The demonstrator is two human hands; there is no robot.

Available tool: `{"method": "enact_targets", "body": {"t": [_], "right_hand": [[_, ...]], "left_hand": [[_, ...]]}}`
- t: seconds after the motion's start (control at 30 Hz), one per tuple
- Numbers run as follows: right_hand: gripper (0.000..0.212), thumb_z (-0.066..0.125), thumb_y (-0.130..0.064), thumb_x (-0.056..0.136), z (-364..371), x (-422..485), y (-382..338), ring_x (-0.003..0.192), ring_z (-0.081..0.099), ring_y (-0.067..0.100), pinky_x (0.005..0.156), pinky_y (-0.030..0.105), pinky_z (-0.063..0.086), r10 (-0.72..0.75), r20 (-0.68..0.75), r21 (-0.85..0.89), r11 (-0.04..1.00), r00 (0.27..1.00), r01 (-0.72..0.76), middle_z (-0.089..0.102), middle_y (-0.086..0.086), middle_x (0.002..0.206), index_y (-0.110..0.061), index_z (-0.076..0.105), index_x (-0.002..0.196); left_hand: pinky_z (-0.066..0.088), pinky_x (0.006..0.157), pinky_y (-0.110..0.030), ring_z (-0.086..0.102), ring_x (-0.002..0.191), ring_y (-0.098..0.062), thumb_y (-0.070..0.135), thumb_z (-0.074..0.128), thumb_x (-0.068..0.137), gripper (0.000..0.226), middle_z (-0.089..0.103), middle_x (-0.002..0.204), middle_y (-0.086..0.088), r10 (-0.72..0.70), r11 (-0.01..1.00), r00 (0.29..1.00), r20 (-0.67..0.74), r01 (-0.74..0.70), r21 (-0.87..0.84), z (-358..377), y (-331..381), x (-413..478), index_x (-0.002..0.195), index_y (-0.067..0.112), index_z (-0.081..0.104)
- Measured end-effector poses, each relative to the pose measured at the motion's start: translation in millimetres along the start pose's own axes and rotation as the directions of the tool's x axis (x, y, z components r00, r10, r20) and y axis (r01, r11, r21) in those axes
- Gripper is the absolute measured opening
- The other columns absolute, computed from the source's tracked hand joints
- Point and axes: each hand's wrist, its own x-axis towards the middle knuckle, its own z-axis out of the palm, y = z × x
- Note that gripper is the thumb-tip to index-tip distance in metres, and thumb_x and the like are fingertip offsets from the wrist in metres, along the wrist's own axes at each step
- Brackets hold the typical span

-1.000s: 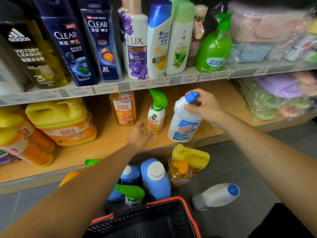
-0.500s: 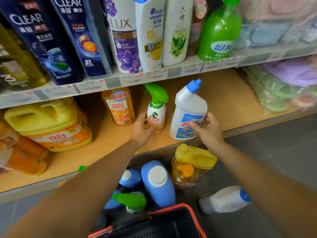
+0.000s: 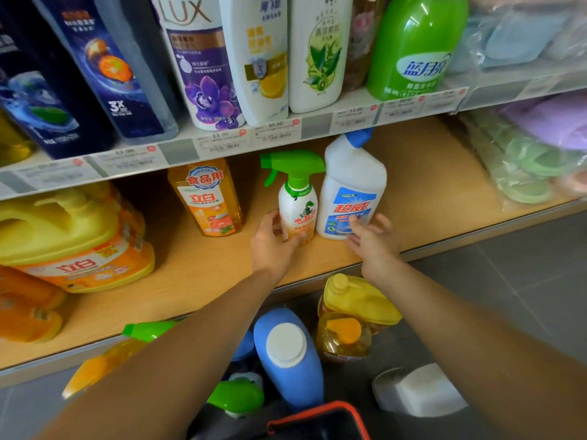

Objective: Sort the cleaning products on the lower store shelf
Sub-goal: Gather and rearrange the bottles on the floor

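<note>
Both bottles stand upright and touching on the lower shelf (image 3: 197, 274). The left hand (image 3: 273, 246) has its fingers and thumb wrapped round the base of the spray bottle (image 3: 298, 204). The right hand (image 3: 374, 244) is just in front of the white cleaner bottle (image 3: 351, 198), fingers spread, tips on its label. I'd guess each one only needs a straight push back.

**Cropped, blurred, covered**

The shampoo bottles (image 3: 203, 58) are cropped by the top edge. The price labels (image 3: 219, 139) are blurred beyond reading. The basket (image 3: 317, 428) is cut by the bottom edge. The orange bottle (image 3: 104, 360) on the floor is partly covered by the left forearm (image 3: 190, 344).
</note>
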Motion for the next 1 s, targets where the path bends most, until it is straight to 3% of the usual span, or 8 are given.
{"method": "enact_targets", "body": {"t": [0.17,0.3,0.5,0.6,0.67,0.77,0.93,1.0], "right_hand": [[0.039,0.086,-0.021,0.078,6.2,22.5,-10.0,0.088,0.076,0.016,0.063,0.027,0.059,-0.034,0.064,0.005,0.999,0.997,0.034,0.076,-0.002,0.104,-0.027,0.066,0.111],[0.056,0.087,-0.014,0.075,22.9,37.0,-20.3,0.091,0.076,0.019,0.068,0.030,0.061,-0.029,0.114,0.021,0.999,0.993,0.027,0.075,0.001,0.110,-0.019,0.062,0.125],[0.047,0.087,-0.017,0.076,47.2,59.8,-30.6,0.093,0.075,0.020,0.074,0.034,0.062,-0.028,0.065,-0.020,0.999,0.997,0.029,0.073,0.003,0.113,-0.025,0.062,0.115],[0.040,0.081,-0.017,0.083,46.4,65.5,-38.3,0.109,0.069,0.019,0.092,0.041,0.056,0.005,0.224,-0.073,0.997,0.974,0.011,0.069,-0.001,0.123,-0.035,0.058,0.111],[0.065,0.077,-0.013,0.086,32.9,67.5,-43.3,0.121,0.060,0.015,0.102,0.048,0.044,0.048,0.407,-0.200,0.979,0.912,0.038,0.061,-0.011,0.135,-0.036,0.047,0.138],[0.091,0.079,-0.014,0.084,8.4,62.0,-53.9,0.130,0.049,0.014,0.102,0.047,0.043,0.091,0.496,-0.473,0.862,0.863,0.181,0.048,-0.018,0.150,-0.038,0.027,0.155],[0.059,0.082,-0.032,0.083,-16.8,32.7,-78.2,0.105,0.067,0.016,0.099,0.038,0.053,0.187,0.577,-0.807,0.282,0.795,0.519,0.072,0.000,0.115,-0.019,0.059,0.136],[0.047,0.081,-0.035,0.083,-28.9,18.0,-82.9,0.089,0.071,0.013,0.088,0.030,0.055,0.345,0.583,-0.810,0.182,0.735,0.557,0.074,-0.002,0.099,-0.017,0.066,0.124]], "left_hand": [[0.057,0.087,-0.032,0.064,0.107,-0.015,0.030,0.089,0.075,0.074,0.067,0.128,-0.003,-0.033,0.999,0.998,-0.048,0.033,0.011,10.9,10.0,20.4,0.138,0.015,0.054],[0.046,0.073,-0.015,0.057,0.100,-0.007,0.031,0.089,0.074,0.074,0.067,0.128,-0.003,-0.037,0.999,0.998,-0.054,0.038,0.024,14.9,12.2,44.8,0.138,0.015,0.054],[0.050,0.093,-0.026,0.060,0.120,-0.014,0.026,0.084,0.081,0.073,0.063,0.136,-0.002,-0.011,1.000,1.000,-0.015,0.011,-0.007,16.1,7.0,69.9,0.144,0.016,0.049],[0.048,0.098,-0.023,0.058,0.126,-0.014,0.021,0.082,0.083,0.080,0.058,0.144,-0.003,-0.015,0.995,0.994,0.107,0.026,-0.094,8.0,4.7,72.9,0.151,0.016,0.041],[0.045,0.098,-0.021,0.055,0.129,-0.012,0.020,0.083,0.082,0.086,0.053,0.149,-0.001,-0.015,0.993,0.987,0.160,0.034,-0.116,1.3,4.7,66.6,0.154,0.017,0.036],[0.050,0.093,-0.025,0.056,0.120,-0.008,0.022,0.083,0.082,0.078,0.057,0.140,0.004,0.005,1.000,0.986,0.164,-0.004,-0.007,-8.6,10.0,47.0,0.149,0.018,0.044],[0.056,0.091,-0.032,0.067,0.101,-0.015,0.015,0.080,0.084,0.035,0.071,0.111,0.004,0.066,0.996,0.873,0.484,-0.085,0.017,-42.0,33.2,-2.8,0.117,0.020,0.069],[0.054,0.086,-0.024,0.067,0.099,-0.015,0.012,0.080,0.084,0.031,0.073,0.104,0.004,0.079,0.992,0.771,0.632,-0.120,0.023,-58.0,41.2,-25.9,0.113,0.018,0.072]]}}
